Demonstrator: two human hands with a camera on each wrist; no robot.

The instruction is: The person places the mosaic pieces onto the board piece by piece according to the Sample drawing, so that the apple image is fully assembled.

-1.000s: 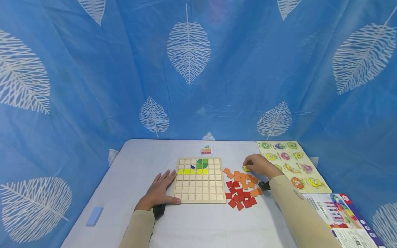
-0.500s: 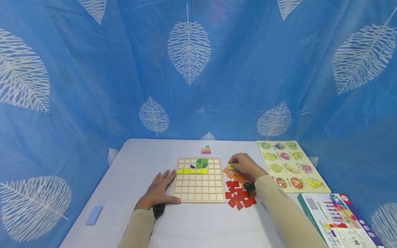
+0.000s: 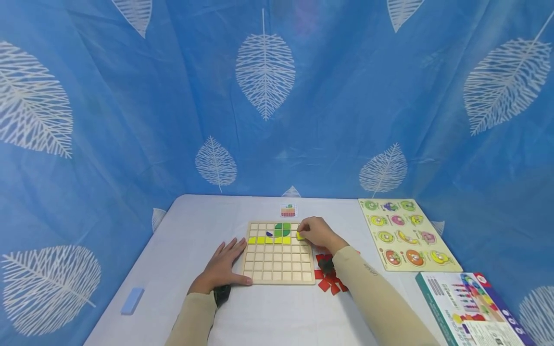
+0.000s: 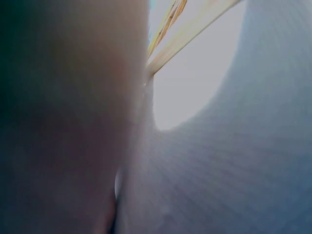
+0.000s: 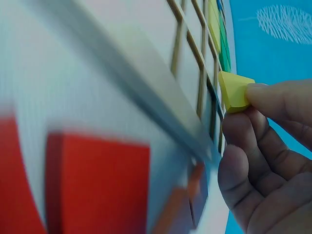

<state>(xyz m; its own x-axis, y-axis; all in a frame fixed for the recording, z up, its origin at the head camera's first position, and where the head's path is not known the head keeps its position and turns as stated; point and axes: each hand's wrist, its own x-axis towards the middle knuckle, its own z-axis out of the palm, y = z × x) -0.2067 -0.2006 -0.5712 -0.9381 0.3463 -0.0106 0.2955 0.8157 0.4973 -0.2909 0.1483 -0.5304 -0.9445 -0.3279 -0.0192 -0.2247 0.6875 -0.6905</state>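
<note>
A wooden grid board [image 3: 277,281] lies on the white table, with a row of yellow square tiles [image 3: 260,240], green tiles [image 3: 283,229] and a small dark blue tile [image 3: 269,234] set in its cells. My right hand [image 3: 318,233] is over the board's upper right part, pinching a yellow tile [image 5: 234,90] between thumb and fingers. Its thumb lies on the tile's face in the right wrist view. My left hand [image 3: 222,264] rests with fingers spread at the board's left edge, the thumb along the front left corner. The left wrist view is mostly blurred.
Red tiles [image 3: 324,284] lie right of the board, partly hidden under my right forearm; orange ones are mostly covered. A small picture card [image 3: 288,210] sits behind the board. A fruit puzzle board [image 3: 407,235] and a printed box [image 3: 472,307] are at right, a blue block [image 3: 132,301] at left.
My right hand has carried the yellow tile leftward, from beside the fruit puzzle over the orange tiles to above the grid board. My left hand has stayed in place.
</note>
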